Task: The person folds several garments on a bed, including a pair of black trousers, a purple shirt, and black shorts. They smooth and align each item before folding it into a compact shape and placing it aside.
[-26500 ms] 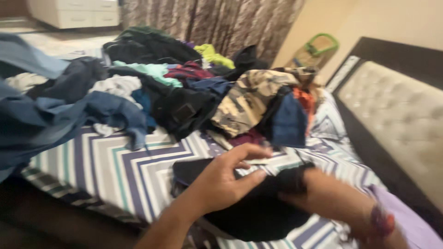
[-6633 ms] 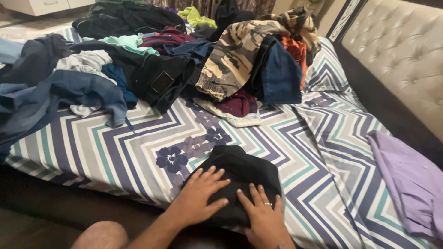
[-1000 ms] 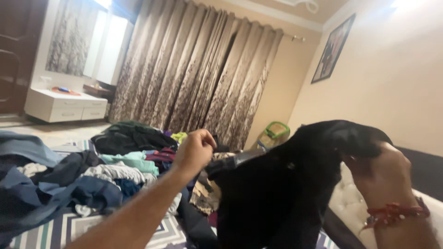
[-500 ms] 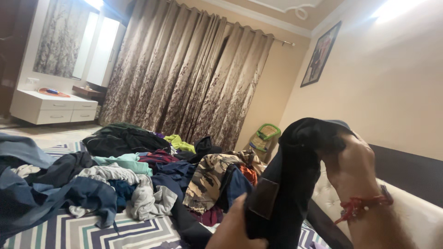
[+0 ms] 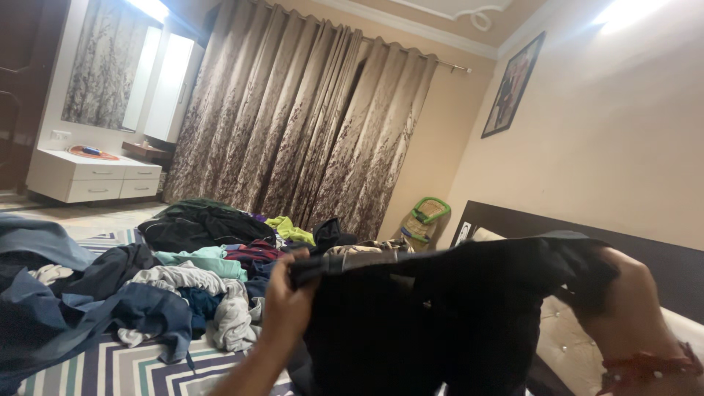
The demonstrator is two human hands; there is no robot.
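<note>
Half a second back bunched and hanging from the raised right hand alone; now spread wide by its top edge, left hand [image 5: 287,304] in a closed grip on the left corner of the black garment [image 5: 433,323], right hand [image 5: 629,304] pinching the right corner, cloth held up above the bed [image 5: 95,367] and ready, by the look of it, for shaking flat or folding. Left of it, a heap of mixed clothes [image 5: 147,293] on the striped sheet; behind, brown curtains [image 5: 308,125] and padded headboard [image 5: 572,345], with the lifted cloth itself hiding the bed space straight ahead.
</note>
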